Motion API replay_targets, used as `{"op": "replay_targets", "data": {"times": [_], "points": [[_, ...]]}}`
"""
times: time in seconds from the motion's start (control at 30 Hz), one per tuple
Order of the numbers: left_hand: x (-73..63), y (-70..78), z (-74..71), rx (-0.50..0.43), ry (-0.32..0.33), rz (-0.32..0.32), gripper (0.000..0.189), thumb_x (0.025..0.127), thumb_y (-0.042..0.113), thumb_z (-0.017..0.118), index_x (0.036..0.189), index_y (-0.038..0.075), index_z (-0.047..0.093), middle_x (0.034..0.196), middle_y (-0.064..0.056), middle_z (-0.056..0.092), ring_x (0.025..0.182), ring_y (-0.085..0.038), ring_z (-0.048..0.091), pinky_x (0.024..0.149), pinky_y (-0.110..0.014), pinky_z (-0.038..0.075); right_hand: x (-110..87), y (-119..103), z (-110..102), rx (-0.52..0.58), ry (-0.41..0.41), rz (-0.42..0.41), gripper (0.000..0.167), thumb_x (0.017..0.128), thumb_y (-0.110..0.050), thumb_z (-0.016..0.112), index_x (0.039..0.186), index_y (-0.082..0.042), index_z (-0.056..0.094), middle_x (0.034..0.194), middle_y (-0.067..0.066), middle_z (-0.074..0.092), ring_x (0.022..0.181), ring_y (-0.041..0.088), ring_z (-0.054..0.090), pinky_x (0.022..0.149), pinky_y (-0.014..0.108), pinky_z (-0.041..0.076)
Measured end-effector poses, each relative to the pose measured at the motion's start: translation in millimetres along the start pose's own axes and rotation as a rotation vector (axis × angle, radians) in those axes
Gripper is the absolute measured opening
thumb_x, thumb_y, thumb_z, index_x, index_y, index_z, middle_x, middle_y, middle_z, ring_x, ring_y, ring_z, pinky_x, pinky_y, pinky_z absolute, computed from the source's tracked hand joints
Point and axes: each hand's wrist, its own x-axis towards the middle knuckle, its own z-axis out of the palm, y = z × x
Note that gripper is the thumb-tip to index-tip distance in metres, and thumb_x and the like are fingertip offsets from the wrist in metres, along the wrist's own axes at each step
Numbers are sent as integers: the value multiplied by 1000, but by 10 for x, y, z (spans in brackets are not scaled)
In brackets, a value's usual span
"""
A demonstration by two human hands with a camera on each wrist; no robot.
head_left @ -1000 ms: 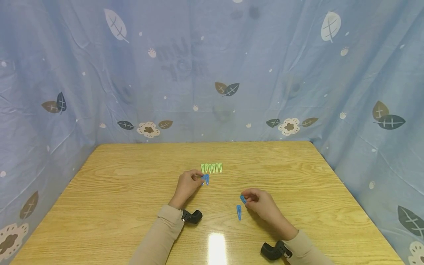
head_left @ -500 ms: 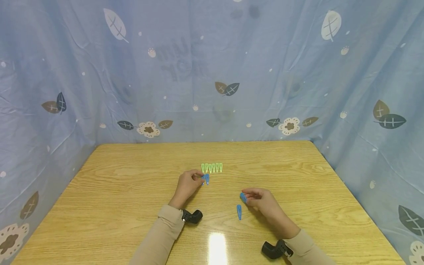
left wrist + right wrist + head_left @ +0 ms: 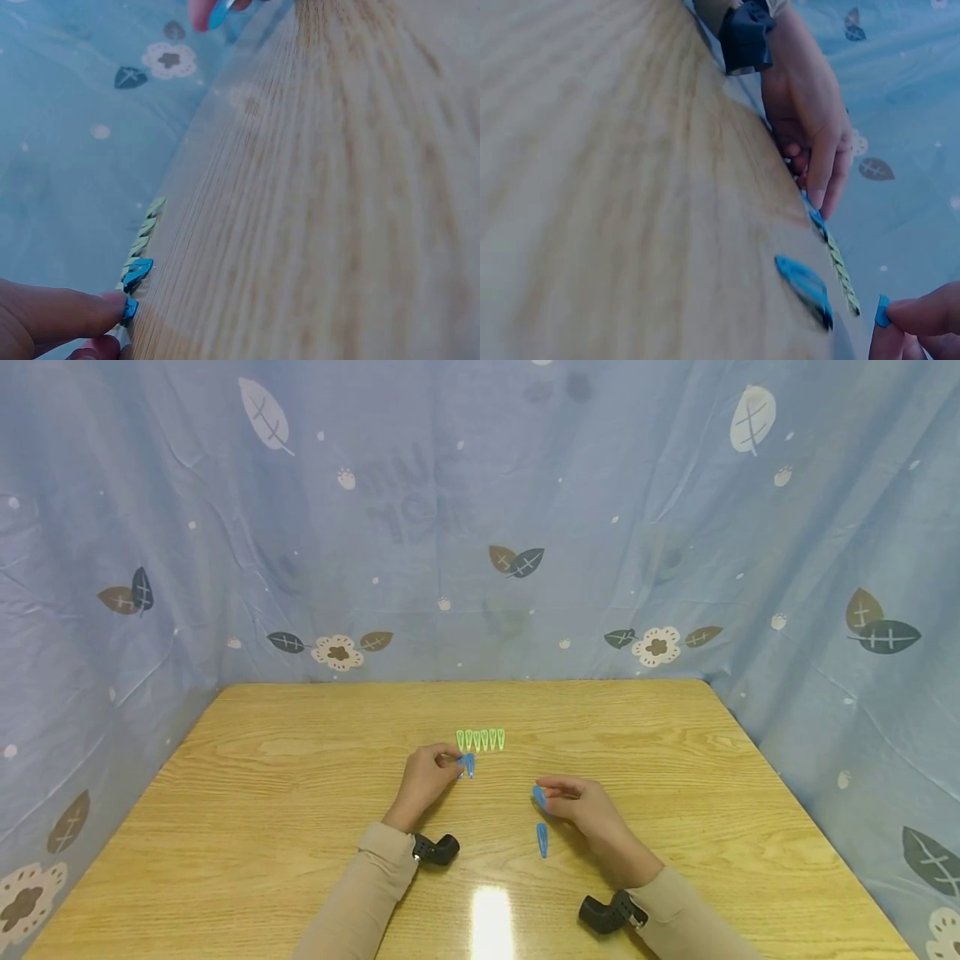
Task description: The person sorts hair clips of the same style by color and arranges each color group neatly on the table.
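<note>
A row of several light green snap hair clips (image 3: 481, 741) lies on the wooden table. Just in front of its left end are two blue snap hair clips side by side. My left hand (image 3: 424, 777) pinches the left one (image 3: 131, 308) between thumb and index finger, partly covering it; its neighbour (image 3: 470, 765) lies free, right beside the fingertips. Further right, my right hand (image 3: 588, 814) holds another blue hair clip (image 3: 539, 797) between thumb and fingers, above the table. Below that hand a single blue hair clip (image 3: 542, 841) lies on the wood, pointing toward me.
The wooden table (image 3: 300, 735) reaches back to a blue patterned curtain (image 3: 420, 568), which also encloses both sides. Black wrist cameras are strapped to the left (image 3: 437, 850) and right (image 3: 611, 913) wrists. A bright light reflection shows on the table's near part.
My right hand, with its blue hair clip, has moved slightly left and away from me. The left hand stays in place at the blue clips.
</note>
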Motion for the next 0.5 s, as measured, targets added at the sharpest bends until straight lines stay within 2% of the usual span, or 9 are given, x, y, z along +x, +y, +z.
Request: {"op": "replay_targets", "data": {"times": [0.27, 0.5], "points": [[-8, 15, -1, 13, 2, 2, 19, 82, 12, 71, 101, 6, 72, 77, -6, 60, 64, -15, 48, 55, -26, 40, 182, -121, 201, 13, -3, 7, 34, 85, 2, 60, 119, 3, 62, 103, 13, 60, 90, 15, 55, 74, 21, 48], [-3, 13, -4, 15, 4, 16, 19, 83, 11, 71, 100, 5, 71, 74, -6, 59, 61, -15, 47, 53, -26, 39, 374, -238, 405, 4, 0, 14, 34, 84, 3, 59, 117, 1, 63, 98, 10, 57, 72, 13, 46, 58, 22, 37]]}}
